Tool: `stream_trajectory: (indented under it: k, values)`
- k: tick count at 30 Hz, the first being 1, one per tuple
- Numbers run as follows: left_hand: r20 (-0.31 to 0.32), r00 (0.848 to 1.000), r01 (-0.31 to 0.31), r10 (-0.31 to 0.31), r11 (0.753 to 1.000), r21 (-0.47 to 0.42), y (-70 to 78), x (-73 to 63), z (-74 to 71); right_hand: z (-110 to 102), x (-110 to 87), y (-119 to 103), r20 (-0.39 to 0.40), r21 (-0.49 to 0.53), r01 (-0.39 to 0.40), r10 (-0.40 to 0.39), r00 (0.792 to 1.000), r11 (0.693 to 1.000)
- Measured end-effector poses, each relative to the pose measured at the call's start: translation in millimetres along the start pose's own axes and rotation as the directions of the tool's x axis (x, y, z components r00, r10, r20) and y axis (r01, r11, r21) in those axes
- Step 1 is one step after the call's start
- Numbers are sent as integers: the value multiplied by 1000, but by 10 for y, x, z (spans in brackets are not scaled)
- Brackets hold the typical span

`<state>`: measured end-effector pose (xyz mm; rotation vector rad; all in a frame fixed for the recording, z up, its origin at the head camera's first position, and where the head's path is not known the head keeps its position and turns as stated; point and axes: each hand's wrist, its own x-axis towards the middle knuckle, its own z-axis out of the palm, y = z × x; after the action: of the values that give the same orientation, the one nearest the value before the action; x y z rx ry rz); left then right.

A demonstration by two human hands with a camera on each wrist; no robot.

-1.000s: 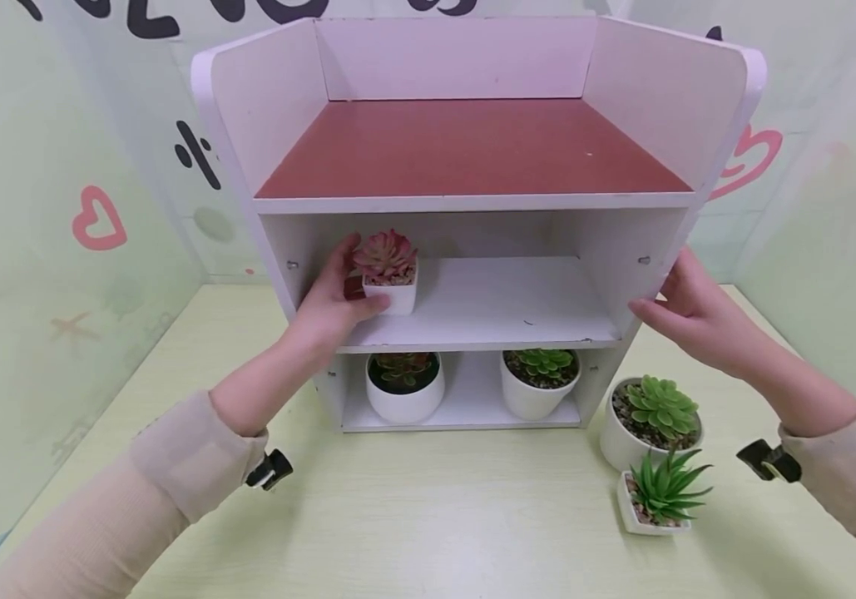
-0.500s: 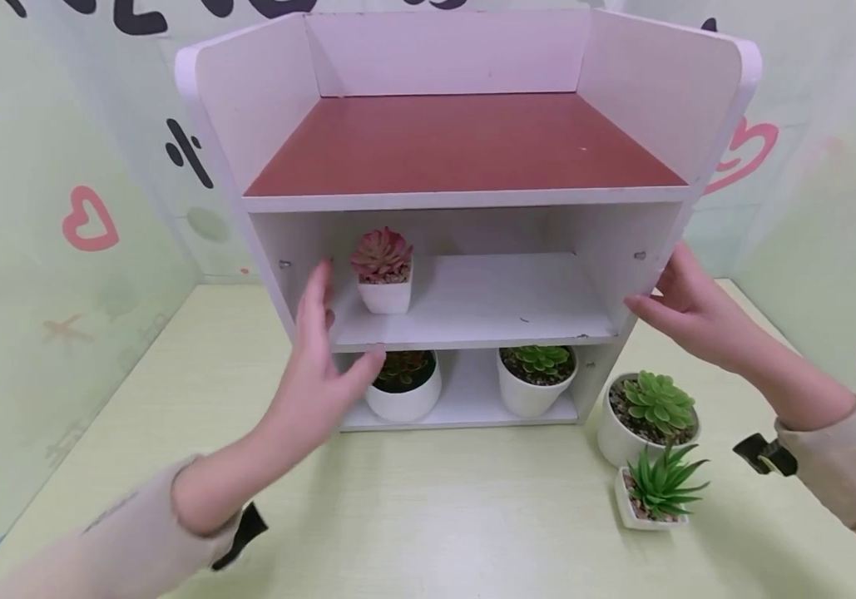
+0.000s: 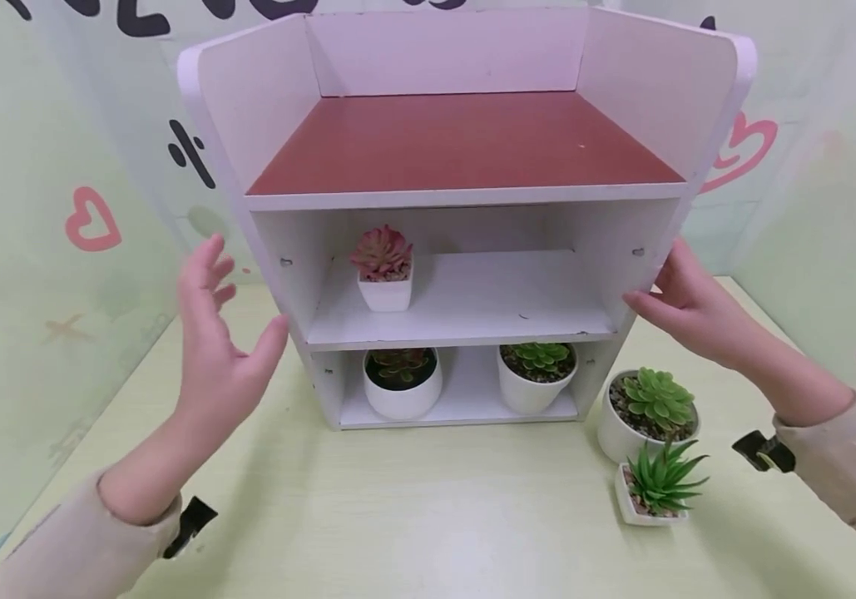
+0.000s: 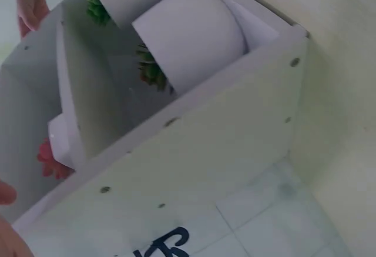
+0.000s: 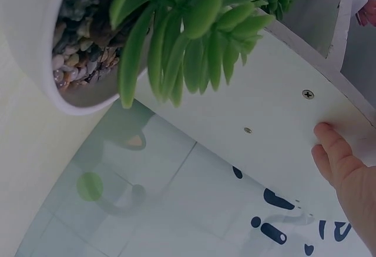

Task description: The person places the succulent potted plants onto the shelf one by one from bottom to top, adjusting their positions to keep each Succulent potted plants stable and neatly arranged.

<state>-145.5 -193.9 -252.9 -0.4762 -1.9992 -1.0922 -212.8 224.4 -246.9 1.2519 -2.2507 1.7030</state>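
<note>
To the left of a white shelf unit (image 3: 457, 343), my left hand (image 3: 221, 349) is held in the air with its fingers spread and bent, holding nothing. My right hand (image 3: 705, 312) rests against the unit's right side. The right wrist view shows its fingers (image 5: 338, 151) touching the outer side panel, and the thumb is at the front edge in the head view. A pink succulent (image 3: 383, 254) in a small square white pot (image 3: 386, 295) stands on the middle shelf, left of centre. Below it are a dark reddish-green potted plant (image 3: 403, 391) and a green succulent (image 3: 537, 383).
A round-potted green succulent (image 3: 652, 412) stands on the pale table (image 3: 413, 516), right of the unit. Just in front of it is a spiky green plant (image 3: 660, 482) in a square pot. The unit has a red top surface (image 3: 465, 146) between raised white sides.
My left hand let go of the pink succulent's pot, drew out of the middle shelf and moved left, outside the unit. The pot stays on the shelf. My right hand has stayed at the unit's side.
</note>
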Motion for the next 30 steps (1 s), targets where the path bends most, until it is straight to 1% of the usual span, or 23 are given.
stream_trajectory:
  k: [1, 3, 6, 9, 12, 16, 23, 28, 30]
  values:
    - [43, 999, 12, -13, 1000, 28, -61, 1, -2, 2, -3, 3, -2, 3, -2, 2, 1000, 1000]
    - [125, 992, 23, -33, 996, 81, -178, 1, -2, 6, -8, 9, -3, 4, -6, 6, 1000, 1000]
    - [213, 976, 19, -46, 992, 127, -333, 11, 4, 10, -17, 18, -3, -5, -13, 13, 1000, 1000]
    - [276, 960, 19, -48, 994, 109, -450, 37, 6, 8, -28, 19, -4, -19, -30, 30, 1000, 999]
    - [326, 945, 18, -38, 998, 62, -528, 63, 5, 4, -35, 16, -6, -22, -39, 39, 999, 999]
    - [359, 932, 24, -37, 999, 40, -580, 62, 10, 2, -35, 17, -7, -12, -31, 31, 999, 999]
    - [378, 926, 8, -26, 999, 50, -629, 32, 38, -1, -24, 10, 0, -18, -16, 16, 1000, 1000]
    - [383, 924, -13, 1, 999, 30, -657, 15, 44, -31, -31, -39, 12, -79, -36, 37, 999, 996]
    - [381, 925, -16, 8, 1000, 19, -666, 4, 34, -49, -65, -66, 11, -134, -49, 51, 999, 990]
